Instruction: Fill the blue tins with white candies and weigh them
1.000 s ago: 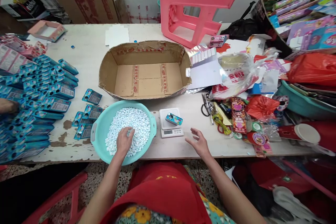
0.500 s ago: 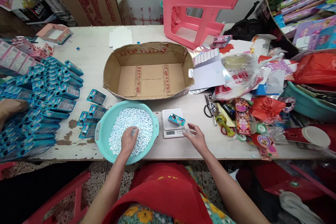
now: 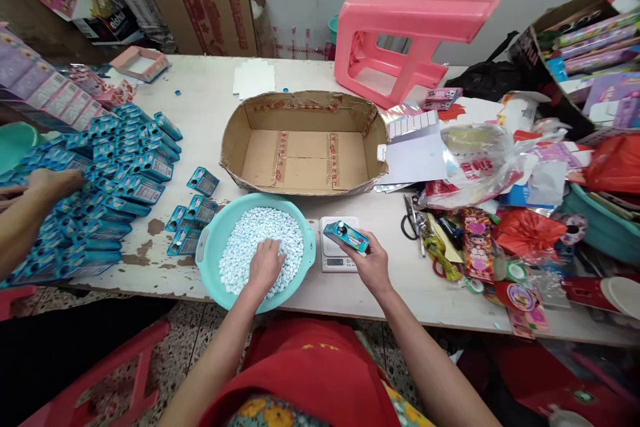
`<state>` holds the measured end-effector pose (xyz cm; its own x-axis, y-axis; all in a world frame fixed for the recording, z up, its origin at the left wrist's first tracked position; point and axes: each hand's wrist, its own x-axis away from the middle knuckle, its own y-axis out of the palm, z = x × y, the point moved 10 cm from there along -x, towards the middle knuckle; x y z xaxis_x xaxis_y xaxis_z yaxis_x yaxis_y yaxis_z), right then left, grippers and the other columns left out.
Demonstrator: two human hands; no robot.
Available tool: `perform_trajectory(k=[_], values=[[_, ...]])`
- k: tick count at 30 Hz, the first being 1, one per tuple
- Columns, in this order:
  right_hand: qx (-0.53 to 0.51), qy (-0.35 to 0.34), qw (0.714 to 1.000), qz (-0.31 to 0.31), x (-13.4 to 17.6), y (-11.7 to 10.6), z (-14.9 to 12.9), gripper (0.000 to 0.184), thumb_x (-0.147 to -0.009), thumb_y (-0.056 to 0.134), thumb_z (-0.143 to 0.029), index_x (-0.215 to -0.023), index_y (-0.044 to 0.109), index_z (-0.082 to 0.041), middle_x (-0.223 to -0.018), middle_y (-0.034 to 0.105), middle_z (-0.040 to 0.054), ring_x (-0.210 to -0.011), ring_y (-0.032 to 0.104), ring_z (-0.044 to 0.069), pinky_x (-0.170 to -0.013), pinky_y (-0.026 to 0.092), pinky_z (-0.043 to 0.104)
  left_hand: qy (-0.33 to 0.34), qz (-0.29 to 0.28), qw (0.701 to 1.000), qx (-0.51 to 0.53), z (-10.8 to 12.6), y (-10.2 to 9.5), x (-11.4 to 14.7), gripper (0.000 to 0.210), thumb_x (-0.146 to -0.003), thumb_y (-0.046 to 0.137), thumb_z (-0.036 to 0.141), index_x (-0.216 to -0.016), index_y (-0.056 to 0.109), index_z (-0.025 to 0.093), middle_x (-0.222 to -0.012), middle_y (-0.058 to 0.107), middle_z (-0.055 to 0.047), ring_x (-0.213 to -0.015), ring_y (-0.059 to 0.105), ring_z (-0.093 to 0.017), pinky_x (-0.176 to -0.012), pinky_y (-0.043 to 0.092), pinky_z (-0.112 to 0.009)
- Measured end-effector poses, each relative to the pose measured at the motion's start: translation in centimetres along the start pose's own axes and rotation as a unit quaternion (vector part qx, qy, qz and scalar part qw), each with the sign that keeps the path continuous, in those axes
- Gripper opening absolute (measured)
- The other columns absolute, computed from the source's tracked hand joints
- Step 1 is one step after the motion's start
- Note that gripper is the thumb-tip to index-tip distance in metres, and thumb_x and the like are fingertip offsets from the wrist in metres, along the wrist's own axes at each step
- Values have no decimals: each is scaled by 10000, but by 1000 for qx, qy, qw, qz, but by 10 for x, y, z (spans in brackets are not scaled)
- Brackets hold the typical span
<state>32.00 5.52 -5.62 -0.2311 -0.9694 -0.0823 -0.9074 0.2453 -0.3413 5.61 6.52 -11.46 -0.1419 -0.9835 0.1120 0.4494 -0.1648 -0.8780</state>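
My left hand (image 3: 266, 265) is in the turquoise basin (image 3: 204, 280), its fingers curled into small white candies (image 3: 245, 232); the fingertips are partly hidden among them. My right hand (image 3: 373, 267) grips a small blue box (image 3: 350, 237) by its right end. That box is tilted, with a round dark opening near its left end, and hangs just above the white digital scale (image 3: 331, 247). Left of the basin stand several similar blue boxes (image 3: 203, 209).
An open cardboard box (image 3: 305, 170) lies behind the basin. At the left, a co-worker's hand (image 3: 55, 183) reaches over many blue boxes (image 3: 143, 188). Scissors (image 3: 410, 217), plastic bags (image 3: 475, 153) and a pink stool (image 3: 395, 10) occupy the right side and back.
My right hand has closed on the blue box and lifted it off the scale. My left hand remains in the candies. The co-worker's hand has moved further into view, and the camera view has shifted.
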Motion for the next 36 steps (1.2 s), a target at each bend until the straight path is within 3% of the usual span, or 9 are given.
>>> perform_trajectory(k=[3, 7, 10, 16, 23, 26, 30, 33, 36], values=[[-19, -13, 999, -23, 0, 23, -19, 371, -684, 729, -399, -991, 614, -223, -921, 648, 24, -830, 609, 200, -766, 493, 331, -34, -75, 997, -8, -24, 25, 5, 164, -831, 512, 228, -960, 605, 191, -951, 620, -93, -920, 579, -254, -748, 428, -331], [-39, -19, 998, -42, 0, 49, -30, 378, -695, 727, -390, -1016, 605, -232, -944, 640, 27, -836, 605, 199, -763, 497, 326, -55, -63, 996, 8, -44, 15, 7, 120, -837, 502, 222, -873, 614, 204, -906, 638, -67, -901, 592, -229, -766, 424, -314], [-21, -47, 995, -81, 4, 68, -40, 352, -717, 717, -360, -1029, 606, -241, -973, 634, 34, -885, 603, 210, -806, 487, 337, -51, 16, 996, 77, -38, -26, 10, 136, -863, 497, 270, -876, 616, 204, -942, 637, -66, -931, 585, -212, -806, 433, -312], [33, -118, 978, -169, 15, 112, -69, 332, -748, 700, -323, -1052, 604, -233, -1008, 630, 48, -968, 595, 227, -855, 471, 351, 121, 186, 961, 164, 35, -124, 23, 181, -884, 491, 248, -1008, 616, 208, -1003, 617, -74, -983, 555, -203, -879, 452, -361], [47, -136, 973, -179, 9, 135, -90, 329, -741, 710, -304, -1041, 597, -232, -994, 636, 48, -946, 602, 230, -829, 481, 358, 214, 54, 964, 148, 50, -130, 15, 568, -799, 447, 57, -1337, 401, 235, -1319, 483, -83, -1233, 427, -207, -1034, 377, -398], [24, -136, 965, -224, 9, 152, -101, 350, -747, 705, -315, -1069, 590, -243, -1027, 634, 47, -979, 596, 231, -871, 477, 383, 236, -1, 966, 104, 46, -126, 10, 525, -770, 478, 55, -1263, 468, 237, -1201, 556, -73, -1149, 491, -216, -966, 428, -388], [-79, -38, 975, -203, -6, 153, -91, 593, -726, 721, -360, -1251, 463, -262, -1270, 532, 73, -1159, 519, 239, -994, 426, 435, 131, 129, 979, 87, -15, -176, -7, 355, -811, 550, 214, -1164, 511, 201, -1083, 594, -83, -1034, 550, -217, -884, 458, -348], [-177, 113, 977, -48, -29, 122, -48, 635, -705, 724, -421, -1246, 435, -254, -1301, 484, 87, -1131, 543, 246, -976, 450, 470, -52, 316, 947, 26, -113, -241, -9, 423, -811, 556, 304, -1205, 479, 173, -1144, 562, -123, -1078, 527, -255, -917, 423, -375], [-278, 262, 922, 55, -46, 108, 4, 564, -647, 758, -439, -1099, 498, -224, -1211, 490, 65, -1018, 608, 233, -897, 524, 444, -224, 347, 911, -14, -216, -268, -22, 509, -772, 573, 297, -1237, 448, 131, -1228, 511, -175, -1136, 489, -316, -934, 390, -411]])
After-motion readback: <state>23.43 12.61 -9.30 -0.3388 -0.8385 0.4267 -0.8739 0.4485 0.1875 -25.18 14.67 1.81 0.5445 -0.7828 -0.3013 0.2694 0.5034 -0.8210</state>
